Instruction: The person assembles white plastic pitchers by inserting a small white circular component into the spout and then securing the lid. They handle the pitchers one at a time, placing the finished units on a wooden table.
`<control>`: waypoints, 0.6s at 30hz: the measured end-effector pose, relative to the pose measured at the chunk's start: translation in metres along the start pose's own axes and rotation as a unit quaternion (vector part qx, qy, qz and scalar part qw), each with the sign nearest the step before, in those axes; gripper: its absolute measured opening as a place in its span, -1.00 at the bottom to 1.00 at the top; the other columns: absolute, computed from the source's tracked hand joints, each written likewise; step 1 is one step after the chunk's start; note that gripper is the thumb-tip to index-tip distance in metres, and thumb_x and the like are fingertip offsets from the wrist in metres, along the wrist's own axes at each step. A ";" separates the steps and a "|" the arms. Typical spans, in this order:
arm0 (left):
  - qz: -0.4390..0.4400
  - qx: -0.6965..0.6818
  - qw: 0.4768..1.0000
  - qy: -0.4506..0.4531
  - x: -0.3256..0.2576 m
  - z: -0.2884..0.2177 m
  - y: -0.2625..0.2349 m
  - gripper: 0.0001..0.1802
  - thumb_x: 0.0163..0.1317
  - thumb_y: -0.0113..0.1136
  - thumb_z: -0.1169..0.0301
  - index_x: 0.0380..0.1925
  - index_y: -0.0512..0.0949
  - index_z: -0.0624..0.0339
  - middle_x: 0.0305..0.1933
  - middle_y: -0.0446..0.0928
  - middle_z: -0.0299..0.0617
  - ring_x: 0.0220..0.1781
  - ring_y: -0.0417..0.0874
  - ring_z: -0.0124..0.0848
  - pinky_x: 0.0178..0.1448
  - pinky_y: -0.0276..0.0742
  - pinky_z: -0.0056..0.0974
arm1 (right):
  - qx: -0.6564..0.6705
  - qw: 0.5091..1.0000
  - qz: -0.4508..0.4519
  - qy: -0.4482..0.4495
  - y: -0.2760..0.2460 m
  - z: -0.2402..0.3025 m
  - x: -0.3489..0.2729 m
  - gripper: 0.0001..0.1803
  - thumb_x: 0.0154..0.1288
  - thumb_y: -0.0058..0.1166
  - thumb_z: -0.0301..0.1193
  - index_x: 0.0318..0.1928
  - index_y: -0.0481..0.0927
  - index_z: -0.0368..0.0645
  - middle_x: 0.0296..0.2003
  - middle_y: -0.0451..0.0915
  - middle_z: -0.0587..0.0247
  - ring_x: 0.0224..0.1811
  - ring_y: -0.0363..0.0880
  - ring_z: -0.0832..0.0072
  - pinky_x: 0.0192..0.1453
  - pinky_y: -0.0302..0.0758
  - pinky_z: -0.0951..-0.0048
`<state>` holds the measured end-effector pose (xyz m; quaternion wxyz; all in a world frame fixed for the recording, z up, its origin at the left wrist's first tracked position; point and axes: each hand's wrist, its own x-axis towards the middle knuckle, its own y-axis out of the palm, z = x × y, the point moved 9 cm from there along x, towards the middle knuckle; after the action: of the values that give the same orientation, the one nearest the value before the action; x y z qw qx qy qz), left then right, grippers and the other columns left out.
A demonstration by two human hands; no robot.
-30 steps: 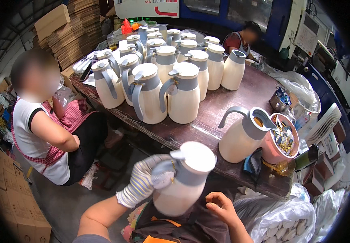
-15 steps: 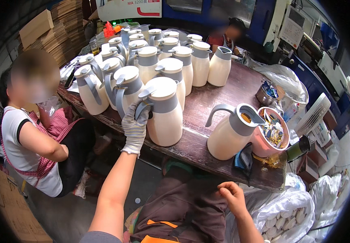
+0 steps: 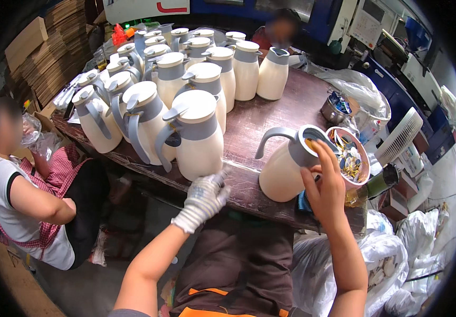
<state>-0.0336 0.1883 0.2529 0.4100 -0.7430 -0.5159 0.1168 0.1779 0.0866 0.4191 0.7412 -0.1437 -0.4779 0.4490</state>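
Observation:
My gloved left hand [image 3: 205,196] hangs just off the table's near edge, fingers loosely apart and holding nothing. It is nearest the base of a cream jug with a grey lid and handle [image 3: 196,134], which stands upright at the front of the group. My bare right hand [image 3: 325,185] grips the neck of a lidless cream jug [image 3: 283,171], thumb on the near side and fingers up at its grey rim. Right behind that hand stands a pink bowl [image 3: 362,158] full of small parts.
Several more lidded jugs [image 3: 207,74] crowd the dark wooden table [image 3: 259,116]. A seated person [image 3: 25,190] is at the left and another person [image 3: 281,31] at the far end. A small metal bowl [image 3: 333,108], a fan [image 3: 402,134] and plastic bags [image 3: 391,264] lie to the right.
My left hand carried the lidded jug from my lap to the table, let go and drew back. My right hand rose from my lap and took the lidless jug's neck.

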 end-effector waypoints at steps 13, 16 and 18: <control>-0.068 -0.285 0.950 -0.112 0.021 0.078 0.008 -0.66 0.27 0.19 0.34 -0.02 0.57 0.30 -0.11 0.60 -0.17 -0.06 0.58 -0.44 0.12 0.44 -0.34 | -0.059 0.995 0.006 -0.081 -0.044 0.003 -0.063 -0.61 0.09 0.35 -0.28 -0.08 0.62 -0.16 -0.27 0.66 0.11 -0.35 0.67 0.21 -0.37 0.59 0.33; 0.038 -0.489 0.871 -0.026 -0.026 -0.075 -0.027 -0.54 0.16 0.31 0.30 0.00 0.53 0.35 -0.07 0.55 -0.17 -0.08 0.54 -0.46 0.08 0.45 -0.29 | -0.001 0.996 -0.006 -0.086 -0.064 0.021 -0.102 -0.58 0.09 0.35 -0.22 -0.06 0.62 -0.14 -0.26 0.66 0.17 -0.35 0.68 0.24 -0.36 0.61 0.36; 0.177 -0.412 0.893 0.037 -0.058 -0.145 -0.019 -0.61 0.07 0.36 0.40 -0.10 0.56 0.33 -0.19 0.57 -0.23 -0.17 0.55 -0.50 -0.03 0.48 -0.30 | 0.045 0.998 0.021 -0.046 -0.058 0.018 -0.126 -0.60 0.13 0.33 -0.22 -0.06 0.61 -0.11 -0.26 0.66 0.22 -0.42 0.65 0.28 -0.44 0.55 0.38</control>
<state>0.0145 0.0693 0.3449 0.0587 -0.9279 -0.3627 -0.0630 0.1760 -0.0501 0.3924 0.7145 -0.0994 -0.4881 0.4913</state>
